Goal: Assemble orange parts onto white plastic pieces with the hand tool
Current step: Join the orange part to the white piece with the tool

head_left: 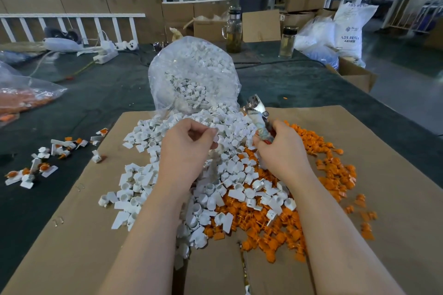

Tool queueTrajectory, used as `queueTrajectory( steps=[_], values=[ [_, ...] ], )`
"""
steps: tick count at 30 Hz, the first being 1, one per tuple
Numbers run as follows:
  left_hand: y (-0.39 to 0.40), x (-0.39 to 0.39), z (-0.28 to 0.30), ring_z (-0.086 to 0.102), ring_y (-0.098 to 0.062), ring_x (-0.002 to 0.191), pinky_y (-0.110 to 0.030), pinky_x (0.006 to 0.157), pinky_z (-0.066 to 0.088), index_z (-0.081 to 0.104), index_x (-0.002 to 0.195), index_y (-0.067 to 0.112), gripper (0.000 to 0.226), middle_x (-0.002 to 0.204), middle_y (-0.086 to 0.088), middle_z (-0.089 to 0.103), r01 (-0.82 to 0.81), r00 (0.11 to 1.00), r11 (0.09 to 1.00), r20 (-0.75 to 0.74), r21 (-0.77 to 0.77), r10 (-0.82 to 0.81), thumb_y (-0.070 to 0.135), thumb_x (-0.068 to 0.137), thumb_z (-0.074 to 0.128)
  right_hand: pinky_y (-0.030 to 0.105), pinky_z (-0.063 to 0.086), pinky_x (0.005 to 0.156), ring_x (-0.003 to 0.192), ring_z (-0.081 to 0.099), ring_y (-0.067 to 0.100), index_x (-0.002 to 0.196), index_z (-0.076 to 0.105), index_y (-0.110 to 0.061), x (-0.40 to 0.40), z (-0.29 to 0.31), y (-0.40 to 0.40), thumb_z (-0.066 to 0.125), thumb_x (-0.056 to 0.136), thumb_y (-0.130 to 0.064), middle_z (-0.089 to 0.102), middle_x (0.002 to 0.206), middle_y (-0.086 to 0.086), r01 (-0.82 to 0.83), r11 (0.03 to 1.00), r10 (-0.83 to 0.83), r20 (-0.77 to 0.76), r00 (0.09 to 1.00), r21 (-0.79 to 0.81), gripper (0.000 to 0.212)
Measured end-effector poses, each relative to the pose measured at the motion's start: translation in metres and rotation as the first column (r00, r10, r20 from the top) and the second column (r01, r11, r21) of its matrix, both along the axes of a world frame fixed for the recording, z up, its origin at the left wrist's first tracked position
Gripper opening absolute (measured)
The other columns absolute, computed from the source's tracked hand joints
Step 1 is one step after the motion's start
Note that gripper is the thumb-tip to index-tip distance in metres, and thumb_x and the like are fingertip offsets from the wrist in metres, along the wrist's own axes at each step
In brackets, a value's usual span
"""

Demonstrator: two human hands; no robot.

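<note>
Left hand (189, 143): fingers curled over the white pieces (191, 175), seemingly pinching one small white piece; the piece itself is mostly hidden.
Right hand (280, 148): fist wrapped round the hand tool (257, 115), its metal head pointing up and away.
White pieces: heaped mid-cardboard (84, 235), spilling from a clear bag (194, 74).
Orange parts (318, 170): piled right of the white heap, touching it.
Finished units (40, 163): scattered left, mostly on the dark cloth.
Step, judged: picking a white piece.
Next move, judged: calls for an orange part, seated and pressed with the tool.
</note>
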State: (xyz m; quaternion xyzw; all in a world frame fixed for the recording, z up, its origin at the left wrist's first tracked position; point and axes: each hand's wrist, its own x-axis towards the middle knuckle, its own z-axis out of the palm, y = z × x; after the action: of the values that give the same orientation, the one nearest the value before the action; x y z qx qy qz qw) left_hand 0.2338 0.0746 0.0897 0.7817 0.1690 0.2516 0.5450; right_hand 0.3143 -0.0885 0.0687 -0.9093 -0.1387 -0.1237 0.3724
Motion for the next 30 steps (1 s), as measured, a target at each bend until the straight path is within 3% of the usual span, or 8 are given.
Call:
queueTrajectory(
  steps=[3,5,8,16,22,30],
  values=[
    [-0.002,-0.001,0.004,0.071,-0.004,0.062,-0.013,0.055,0.050,0.069,0.087,0.017,0.008,0.071,0.003,0.074,0.054,0.998,0.992,0.019,-0.117,-0.052,0.019,0.084,0.077,0.025,0.046,0.065,0.081,0.058,0.008,0.104,0.061,-0.019,-0.006,0.005,0.005,0.065,0.091,-0.029,0.060,0.089,-0.009,-0.043,0.988,0.035,0.056,0.998,0.146,0.017],
    [-0.005,-0.001,0.006,0.074,-0.010,0.065,-0.014,0.055,0.051,0.071,0.088,0.013,0.010,0.071,-0.001,0.075,0.084,0.996,0.973,0.047,-0.217,-0.076,0.013,0.082,0.079,0.013,0.044,0.061,0.073,0.060,-0.002,0.095,0.062,-0.025,-0.012,0.010,0.010,0.067,0.091,-0.024,0.062,0.079,-0.016,-0.127,0.947,0.110,0.073,0.991,0.296,0.006],
    [-0.012,-0.001,0.008,0.074,-0.014,0.064,-0.014,0.054,0.051,0.071,0.085,0.011,0.011,0.068,-0.002,0.074,0.101,0.994,0.943,0.082,-0.318,-0.079,0.005,0.081,0.078,0.006,0.044,0.060,0.068,0.060,-0.010,0.087,0.061,-0.030,-0.022,0.015,0.016,0.067,0.091,-0.018,0.064,0.073,-0.017,-0.249,0.859,0.224,0.111,0.968,0.447,0.014],
    [-0.019,-0.003,0.012,0.073,-0.016,0.062,-0.017,0.054,0.053,0.070,0.083,0.006,0.011,0.064,-0.004,0.073,0.172,0.980,0.867,0.172,-0.468,-0.102,-0.003,0.080,0.076,0.012,0.046,0.063,0.077,0.061,0.001,0.096,0.059,-0.024,-0.028,0.013,0.024,0.068,0.090,-0.026,0.063,0.081,-0.016,-0.276,0.875,0.211,0.198,0.957,0.398,0.011],
    [-0.021,-0.003,0.012,0.074,-0.017,0.064,-0.018,0.056,0.054,0.072,0.080,0.007,0.011,0.066,-0.006,0.074,0.180,0.975,0.877,0.200,-0.445,-0.099,0.001,0.077,0.080,0.010,0.041,0.055,0.068,0.057,-0.002,0.094,0.056,-0.028,-0.030,0.012,0.024,0.067,0.091,-0.030,0.058,0.072,-0.017,-0.267,0.880,0.169,0.265,0.949,0.394,0.011],
    [-0.022,-0.004,0.011,0.075,-0.019,0.069,-0.020,0.060,0.056,0.074,0.076,0.013,0.012,0.069,-0.005,0.075,0.152,0.976,0.922,0.203,-0.356,-0.082,0.005,0.076,0.083,0.011,0.043,0.057,0.072,0.059,-0.003,0.092,0.054,-0.028,-0.031,0.012,0.025,0.067,0.090,-0.027,0.056,0.072,-0.020,-0.240,0.907,0.133,0.305,0.943,0.347,0.013]
  ],
)
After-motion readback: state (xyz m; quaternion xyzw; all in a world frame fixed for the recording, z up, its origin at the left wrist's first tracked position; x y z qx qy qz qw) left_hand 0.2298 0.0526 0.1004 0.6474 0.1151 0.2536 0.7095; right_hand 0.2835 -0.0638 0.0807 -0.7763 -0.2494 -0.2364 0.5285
